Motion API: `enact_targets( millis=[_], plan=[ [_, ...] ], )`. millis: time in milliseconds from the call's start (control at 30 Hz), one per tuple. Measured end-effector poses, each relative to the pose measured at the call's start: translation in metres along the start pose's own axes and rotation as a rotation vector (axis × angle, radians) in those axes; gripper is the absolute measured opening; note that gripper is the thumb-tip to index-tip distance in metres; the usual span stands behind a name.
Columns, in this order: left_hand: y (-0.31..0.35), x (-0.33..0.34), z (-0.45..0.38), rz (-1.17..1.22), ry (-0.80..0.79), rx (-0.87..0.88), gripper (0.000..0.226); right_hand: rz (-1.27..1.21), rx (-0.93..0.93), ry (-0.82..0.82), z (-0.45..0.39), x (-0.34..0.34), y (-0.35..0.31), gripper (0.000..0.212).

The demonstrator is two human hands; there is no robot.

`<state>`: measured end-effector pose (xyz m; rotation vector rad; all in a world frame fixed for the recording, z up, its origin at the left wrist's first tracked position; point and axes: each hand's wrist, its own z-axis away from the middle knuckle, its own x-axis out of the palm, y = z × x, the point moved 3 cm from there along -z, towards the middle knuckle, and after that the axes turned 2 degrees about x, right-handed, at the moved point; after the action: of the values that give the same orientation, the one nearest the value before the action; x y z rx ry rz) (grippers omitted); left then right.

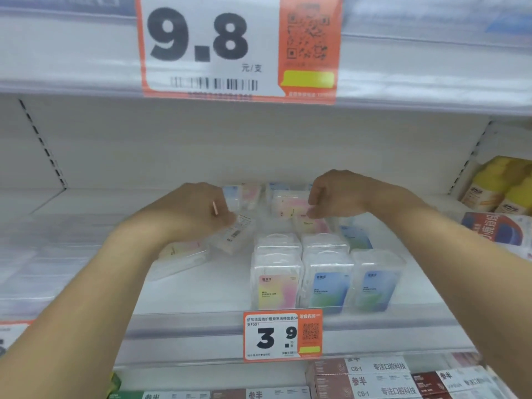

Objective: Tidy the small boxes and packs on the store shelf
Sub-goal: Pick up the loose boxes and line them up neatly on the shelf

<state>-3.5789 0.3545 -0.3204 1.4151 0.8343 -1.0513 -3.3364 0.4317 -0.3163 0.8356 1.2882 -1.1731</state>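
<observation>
I am reaching both hands to the shelf's [201,295] back. Left hand [198,208] is pinching a tilted clear floss-pick box [236,233], barcode side up, left of centre. Right hand [334,197] is closing fingertips on a pink-labelled box [288,203] in the back row. Three boxes are standing upright at the front edge. Judging them light, stiff, slick plastic; gripping the narrow sides seems best.

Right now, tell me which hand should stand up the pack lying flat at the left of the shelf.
Left. The left hand is right above the toppled pack, its fingers on the tilted barcode pack beside it. The right hand is busy at the pink pack further back.
</observation>
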Motion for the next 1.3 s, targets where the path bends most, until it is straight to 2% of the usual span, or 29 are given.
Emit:
enact_targets(
  millis=[67,100,167,233,300,367,400,533,600,667,733,800,900,967,1100,1200,1300],
  plan=[
    [-0.01,0.0,0.004,-0.201,-0.126,-0.104,0.039,0.175,0.043,-0.161,-0.017,0.013,-0.004,0.043],
    [-0.015,0.001,0.006,-0.234,-0.176,-0.151,0.048,0.179,0.068,-0.221,-0.022,0.016,-0.005,0.048],
    [-0.025,0.004,0.008,-0.219,-0.23,-0.209,0.061,0.103,0.116,-0.31,-0.026,0.019,-0.006,0.058],
    [-0.037,0.007,0.007,-0.234,-0.27,-0.208,0.072,0.021,0.131,-0.337,-0.029,0.021,-0.009,0.057],
    [-0.047,0.011,0.006,-0.216,-0.286,-0.197,0.08,-0.054,0.123,-0.309,-0.028,0.024,-0.014,0.057],
    [-0.052,0.012,0.006,-0.18,-0.254,-0.192,0.084,-0.158,0.118,-0.27,-0.026,0.024,-0.019,0.075],
    [-0.053,0.011,0.007,-0.163,-0.225,-0.192,0.084,-0.193,0.102,-0.233,-0.022,0.021,-0.023,0.076],
    [-0.057,-0.003,0.01,-0.088,-0.015,-0.205,0.074,-0.229,-0.055,0.158,-0.004,-0.011,-0.04,0.062],
    [-0.057,-0.015,0.011,0.062,0.123,-0.172,0.064,-0.359,-0.125,0.293,0.009,-0.024,-0.05,0.055],
    [-0.052,-0.023,0.014,0.375,0.196,-0.095,0.061,-0.481,-0.176,0.356,0.023,-0.032,-0.064,0.048],
    [-0.048,-0.028,0.02,0.598,0.21,-0.012,0.063,-0.532,-0.208,0.35,0.033,-0.034,-0.081,0.047],
    [-0.048,-0.031,0.026,0.655,0.176,0.034,0.069,-0.557,-0.221,0.249,0.04,-0.031,-0.097,0.049],
    [-0.054,-0.035,0.037,0.49,0.12,0.045,0.07,-0.525,-0.214,0.14,0.047,-0.023,-0.111,0.047],
    [-0.06,-0.038,0.04,0.385,0.15,0.012,0.067,-0.501,-0.204,0.122,0.047,-0.019,-0.115,0.047],
    [-0.074,-0.041,0.047,0.404,0.155,-0.001,0.068,-0.488,-0.173,0.033,0.041,-0.009,-0.12,0.05],
    [-0.072,-0.04,0.054,0.388,0.05,0.108,0.064,-0.566,-0.162,0.06,0.036,-0.006,-0.124,0.044],
    [-0.063,-0.04,0.058,0.247,0.026,0.207,0.068,-0.582,-0.156,0.122,0.035,-0.009,-0.127,0.043]
  ],
)
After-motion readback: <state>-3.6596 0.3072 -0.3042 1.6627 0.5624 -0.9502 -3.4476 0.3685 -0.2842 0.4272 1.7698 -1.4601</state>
